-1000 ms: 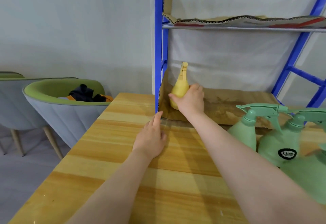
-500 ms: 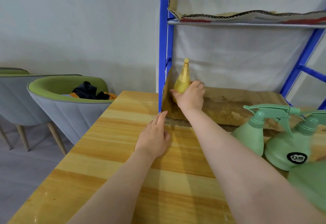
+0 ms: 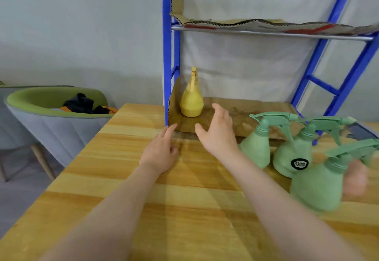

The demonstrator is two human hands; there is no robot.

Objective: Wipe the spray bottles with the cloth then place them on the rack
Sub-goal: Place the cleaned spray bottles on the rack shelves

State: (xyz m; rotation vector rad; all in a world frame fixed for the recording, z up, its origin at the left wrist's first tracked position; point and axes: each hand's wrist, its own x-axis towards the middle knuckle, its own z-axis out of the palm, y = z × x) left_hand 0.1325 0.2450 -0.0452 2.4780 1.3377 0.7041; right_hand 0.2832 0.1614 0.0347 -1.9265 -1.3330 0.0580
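Head view: yellow bottle on the rack

The yellow spray bottle [image 3: 191, 101] stands upright in the left corner of the rack [image 3: 167, 55] shelf. The right hand [image 3: 218, 132] hangs open near it, not touching. The left hand [image 3: 162, 152] rests flat on the table [image 3: 123, 158]. Three green spray bottles [image 3: 291, 158] stand by the right edge.

I see a table [image 3: 127, 178] of varnished wood, streaky grain with a soft sheen. The yellow bottle [image 3: 191, 101] at centre looks like matt plastic, smooth; the three green bottles [image 3: 295, 158] at right are the same matt plastic, one with a glossy black label [image 3: 299, 163]. The rack [image 3: 167, 55] is blue painted metal with a bare shiny steel rail [image 3: 266, 34]. Rough corrugated cardboard [image 3: 246, 108] lines its shelves. At left, the chair [image 3: 51, 125] is woven cloth.
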